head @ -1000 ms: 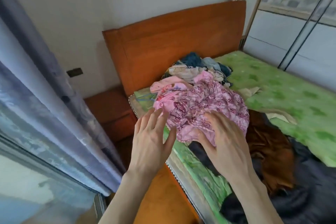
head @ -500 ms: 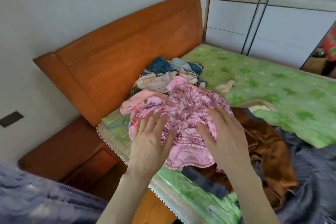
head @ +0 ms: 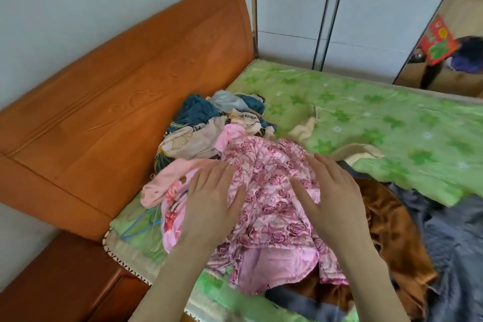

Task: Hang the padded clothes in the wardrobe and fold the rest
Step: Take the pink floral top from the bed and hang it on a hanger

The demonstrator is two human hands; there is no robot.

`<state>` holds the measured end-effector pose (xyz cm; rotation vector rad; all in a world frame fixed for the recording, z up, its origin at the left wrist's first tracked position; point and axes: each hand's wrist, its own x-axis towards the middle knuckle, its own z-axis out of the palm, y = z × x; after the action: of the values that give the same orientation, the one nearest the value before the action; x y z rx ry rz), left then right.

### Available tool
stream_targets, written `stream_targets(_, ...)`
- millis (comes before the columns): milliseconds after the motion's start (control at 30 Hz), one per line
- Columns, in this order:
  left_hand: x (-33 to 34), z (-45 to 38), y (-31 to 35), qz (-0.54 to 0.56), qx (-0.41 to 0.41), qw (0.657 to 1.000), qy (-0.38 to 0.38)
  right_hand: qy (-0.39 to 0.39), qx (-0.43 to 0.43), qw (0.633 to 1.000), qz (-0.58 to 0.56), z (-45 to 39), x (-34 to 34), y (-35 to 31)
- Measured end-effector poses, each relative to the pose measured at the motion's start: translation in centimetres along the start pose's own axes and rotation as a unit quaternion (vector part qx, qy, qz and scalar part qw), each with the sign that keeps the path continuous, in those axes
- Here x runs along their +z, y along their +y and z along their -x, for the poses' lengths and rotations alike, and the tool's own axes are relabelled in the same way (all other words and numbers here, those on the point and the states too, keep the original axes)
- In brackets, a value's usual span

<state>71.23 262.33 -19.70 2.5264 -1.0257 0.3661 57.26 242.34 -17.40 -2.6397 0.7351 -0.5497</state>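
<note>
Place: a bedroom in a home.
Bed (head: 392, 123): green flowered sheet, spreading beyond and right of the fingers (head: 324, 165).
Headboard (head: 125, 102): orange carved wood, left of and beyond the fingers, against a pale wall.
Nightstand (head: 60, 285): brown wood, low, left of the fingers.
Wardrobe (head: 352, 21): sliding pale doors, far beyond the fingers.
Clothes pile (head: 209, 123): loose garments just beyond the fingers.
</note>
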Motion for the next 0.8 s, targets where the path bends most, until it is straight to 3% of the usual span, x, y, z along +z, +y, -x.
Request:
stream_targets(400, 10.8, -16.1, -8.9, 0.079, 0.071, 0.992, -0.071, 0.018, 0.067, 0.997, 0.037, -12.9, 7.3, 0.0)
stream_targets(500, 15.2, -19.9, -11.3, 0.077, 0.101, 0.989, -0.078, 0.01, 0.067, 0.996, 0.062, -16.1, 11.0, 1.4)
stream_targets(667, 23.9, -23.9, -14.4, 0.051, 0.116, 0.977, -0.172, -0.034, 0.071, 0.994, 0.081, -20.4, 18.8, 5.7)
stream_targets(800, 30.8, -26.3, -15.6, 0.043, 0.114, 0.972, -0.201, -0.067, 0.064, 0.992, 0.087, -23.1, 25.3, 9.5)
